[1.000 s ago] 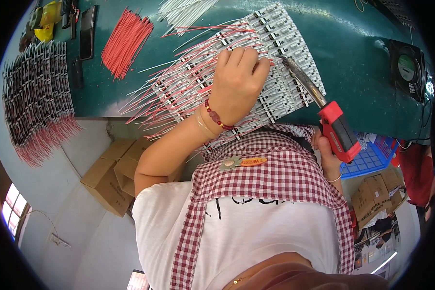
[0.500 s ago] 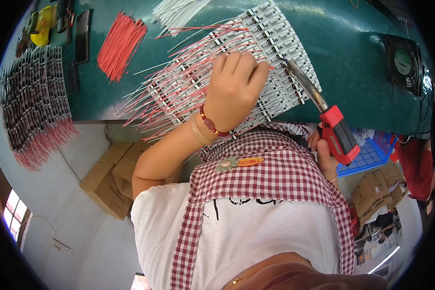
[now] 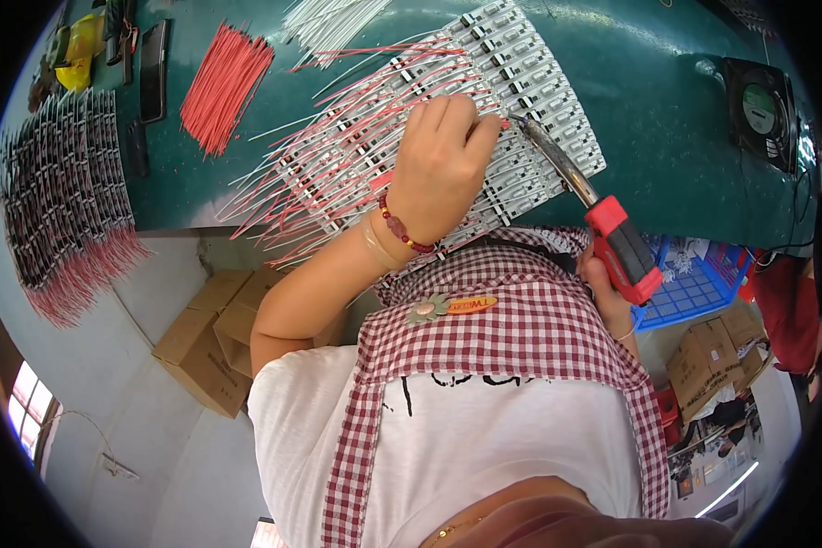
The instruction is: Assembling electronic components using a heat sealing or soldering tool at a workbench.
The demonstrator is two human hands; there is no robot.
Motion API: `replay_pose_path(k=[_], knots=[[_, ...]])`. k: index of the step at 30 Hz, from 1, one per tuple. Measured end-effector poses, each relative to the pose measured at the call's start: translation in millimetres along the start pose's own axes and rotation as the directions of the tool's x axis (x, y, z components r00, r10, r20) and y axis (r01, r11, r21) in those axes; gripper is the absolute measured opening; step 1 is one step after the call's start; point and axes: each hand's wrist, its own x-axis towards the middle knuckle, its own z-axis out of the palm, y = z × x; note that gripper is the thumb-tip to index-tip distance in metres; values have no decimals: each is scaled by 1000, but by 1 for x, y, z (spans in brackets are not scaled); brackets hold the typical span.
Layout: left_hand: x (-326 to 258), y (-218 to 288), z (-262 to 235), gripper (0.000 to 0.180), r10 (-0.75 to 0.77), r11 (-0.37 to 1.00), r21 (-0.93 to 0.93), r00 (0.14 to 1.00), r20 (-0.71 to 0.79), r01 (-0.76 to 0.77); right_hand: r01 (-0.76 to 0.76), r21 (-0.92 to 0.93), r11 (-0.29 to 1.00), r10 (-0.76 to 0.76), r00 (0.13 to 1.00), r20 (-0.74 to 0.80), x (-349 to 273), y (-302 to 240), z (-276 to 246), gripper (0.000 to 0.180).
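My left hand point(image 3: 446, 163) is closed in a pinch over a panel of small white circuit boards point(image 3: 550, 102). A short red wire end point(image 3: 505, 122) sticks out from its fingertips. Many red and white wires fan out leftward from the boards' rows. In my right hand point(image 3: 603, 285), partly hidden, is a soldering iron point(image 3: 623, 248) with a red and black grip. Its metal barrel slants up and left, and the tip is close to the wire end; whether they touch I cannot tell.
On the green table point(image 3: 667, 155) lie a bundle of red wires point(image 3: 226, 89), white wires point(image 3: 336, 27), a phone point(image 3: 154, 73) and a black round-faced device point(image 3: 760, 114). Wired boards point(image 3: 64, 183) hang over the left edge. A blue basket point(image 3: 694, 290) and cardboard boxes point(image 3: 203, 345) are below.
The soldering iron has moved slightly left, its tip now nearer the left fingertips. My left hand has shifted a little to the left, still pinching.
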Motion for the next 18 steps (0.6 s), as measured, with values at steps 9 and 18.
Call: replay_pose_path(k=[9,18], knots=[[3,1,1,16,-26,1000,-9,1000,12,26,35,-59,998,-40,996,-83,-5,-5,0,27],[4,-1,2,12,-27,999,33,999,26,26,50,-39,998,-53,995,-85,0,-2,5,26]])
